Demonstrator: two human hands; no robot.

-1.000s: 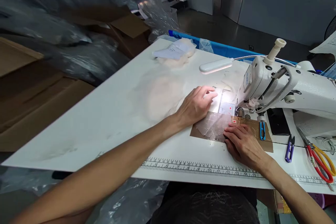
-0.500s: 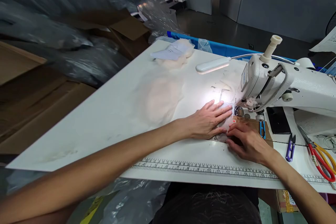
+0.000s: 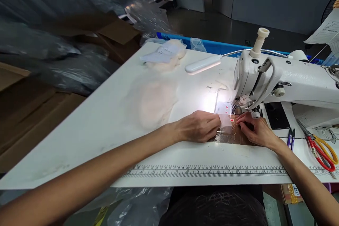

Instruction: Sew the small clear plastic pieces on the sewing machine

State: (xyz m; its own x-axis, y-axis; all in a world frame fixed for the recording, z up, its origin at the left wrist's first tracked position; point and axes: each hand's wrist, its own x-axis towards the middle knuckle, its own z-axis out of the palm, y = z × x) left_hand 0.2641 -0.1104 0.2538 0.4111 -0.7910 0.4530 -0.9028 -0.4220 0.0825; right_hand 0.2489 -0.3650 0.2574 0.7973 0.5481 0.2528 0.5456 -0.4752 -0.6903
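Note:
A small piece of sheer pale fabric (image 3: 225, 120) lies on the bed of the white sewing machine (image 3: 299, 81), just in front of the presser foot (image 3: 236, 109). Curled fingers of my left hand (image 3: 201, 126) close on the fabric's left edge. My right hand (image 3: 255, 129) pinches at its right edge, thumb and forefinger close to the foot; the exact grip is partly hidden. Beneath the fabric is a brown taped patch (image 3: 233, 137) on the table. A lamp (image 3: 203, 66) shines on this spot.
Sheer pale fabric pieces (image 3: 156, 102) lie to the left, with a paper-topped pile (image 3: 165, 54) behind. On the right are a black phone-like slab (image 3: 277, 116), purple snips (image 3: 290, 139) and red- and yellow-handled scissors (image 3: 321, 152). A printed ruler (image 3: 201, 172) edges the white table.
My left hand has gone from lying flat and spread to curled at the fabric's left side. My right hand has moved forward, closer to the presser foot. The view has shifted slightly right.

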